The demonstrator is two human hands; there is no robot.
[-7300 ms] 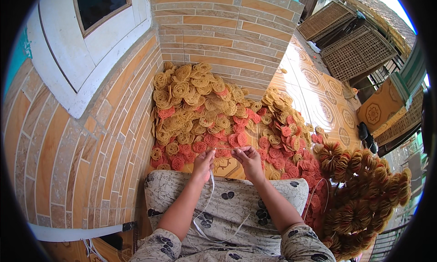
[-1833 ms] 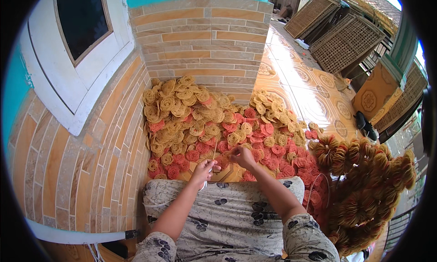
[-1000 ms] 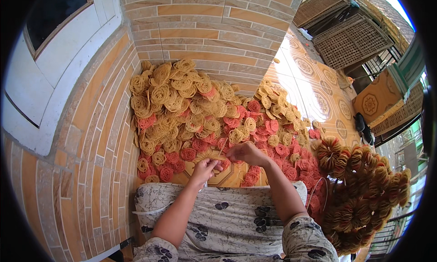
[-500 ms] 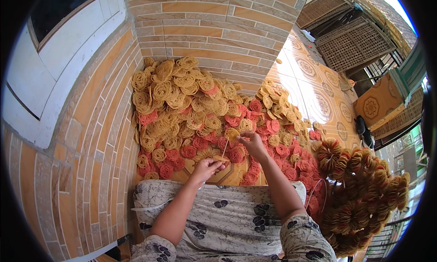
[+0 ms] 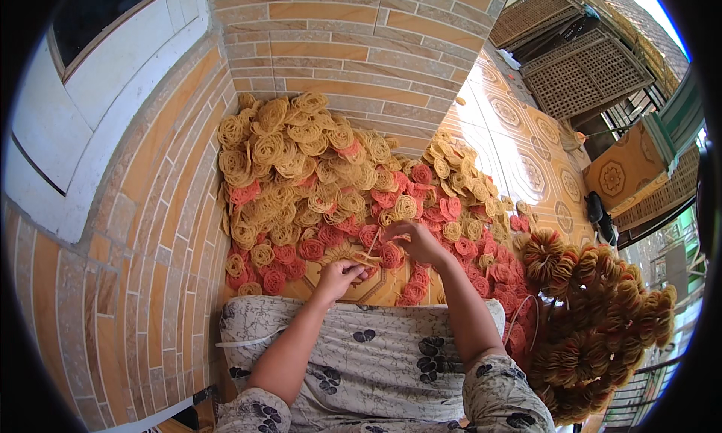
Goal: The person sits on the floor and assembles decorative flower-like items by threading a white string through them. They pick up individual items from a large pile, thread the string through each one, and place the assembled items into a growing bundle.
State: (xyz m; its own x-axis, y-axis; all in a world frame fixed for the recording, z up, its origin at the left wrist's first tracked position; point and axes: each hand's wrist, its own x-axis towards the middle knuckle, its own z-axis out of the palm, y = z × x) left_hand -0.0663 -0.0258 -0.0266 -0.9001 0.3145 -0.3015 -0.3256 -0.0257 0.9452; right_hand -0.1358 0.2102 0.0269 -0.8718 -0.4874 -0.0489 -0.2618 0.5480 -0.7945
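My left hand (image 5: 340,280) is closed, thumb and fingers pinching flat tan woven discs (image 5: 365,259) low in front of me. A thin pale strip (image 5: 373,243) rises from these discs toward my right hand (image 5: 415,241). The right fingers are bent together at the strip's upper end, and their tips are partly hidden. Around and beyond both hands lie many loose rosette-shaped discs of coiled strands. Tan rosettes (image 5: 301,162) are heaped at the back left, and coral-pink rosettes (image 5: 466,248) spread to the right and nearer me.
A big bundle of strung tan and red discs (image 5: 602,320) stands at my right, beside a thin white loop (image 5: 524,320). Brick-patterned tile walls (image 5: 331,53) rise behind and to the left. Dark footwear (image 5: 600,216) and woven panels (image 5: 587,72) are farther off right.
The yellow-tan disc that my right hand held at the strip's top has left that spot, and discs now sit at the left fingers. My right hand moved slightly right and down.
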